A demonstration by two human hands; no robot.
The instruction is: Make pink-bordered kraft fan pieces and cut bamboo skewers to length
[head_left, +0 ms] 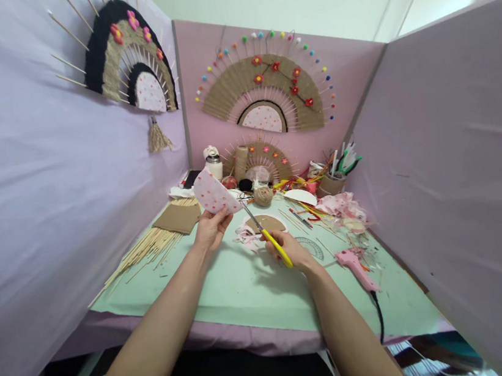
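My left hand (pixel 212 229) pinches the lower edge of a pink half-round piece with red dots (pixel 213 193), raised above the table. In my right hand (pixel 287 248) is a pair of scissors with yellow handles (pixel 279 251). Their blades reach up and left to the right tip of the dotted piece; I cannot tell whether they touch it. Below the blades, a brown cardboard half-round with a white border (pixel 262 223) lies on the table. Beside it are pink fabric scraps (pixel 248 236).
Thin wooden sticks (pixel 141 251) and a cardboard piece (pixel 178 218) lie left. A pink glue gun (pixel 358 269) with a black cord, a clear protractor (pixel 309 248) and a twine ball (pixel 263 196) are on the table. Decorated fans (pixel 260 82) hang on the surrounding panels.
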